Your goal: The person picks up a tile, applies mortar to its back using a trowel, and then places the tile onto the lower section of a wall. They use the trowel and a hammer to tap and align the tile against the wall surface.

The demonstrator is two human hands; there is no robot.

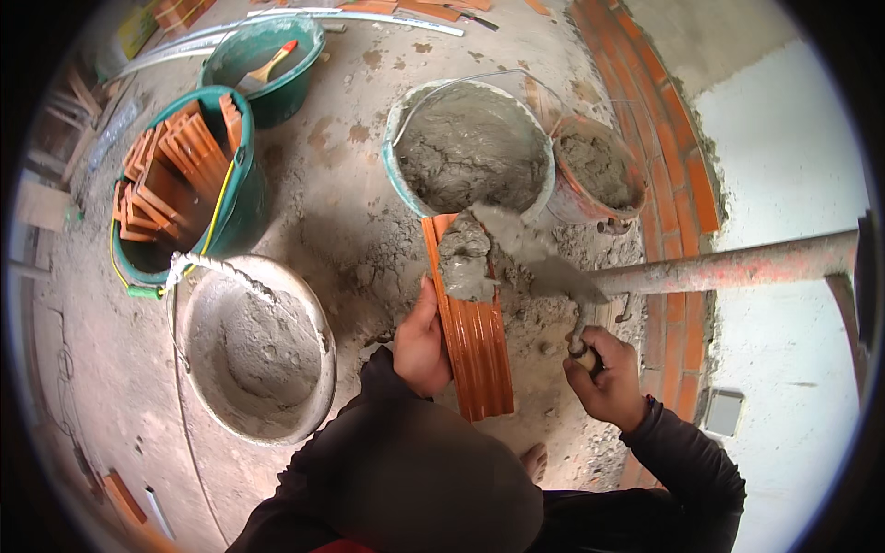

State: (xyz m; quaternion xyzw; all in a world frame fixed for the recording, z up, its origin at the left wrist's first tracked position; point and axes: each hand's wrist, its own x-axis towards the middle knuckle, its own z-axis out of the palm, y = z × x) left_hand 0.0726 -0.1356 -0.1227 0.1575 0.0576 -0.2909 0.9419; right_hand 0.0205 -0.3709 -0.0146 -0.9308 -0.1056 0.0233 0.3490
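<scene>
My left hand (423, 343) grips the edge of a grooved orange clay tile (474, 359), its long side pointing away from me. A lump of wet grey mortar (465, 260) covers the tile's far end. My right hand (606, 378) is closed round the handle of a trowel (562, 276). The trowel's blade, smeared with mortar, lies just right of the tile's far end; whether it touches the tile I cannot tell. Beyond the tile stands a bucket of mortar (395, 170) with a wire handle.
Right of it is a smaller reddish bucket (619, 214). At left stand a pale bucket (324, 392) of grey mix, a green bucket (249, 198) full of tiles and a green tub (288, 103) with a brush. A rusty pipe (737, 268) crosses the brick courses (678, 198) at right.
</scene>
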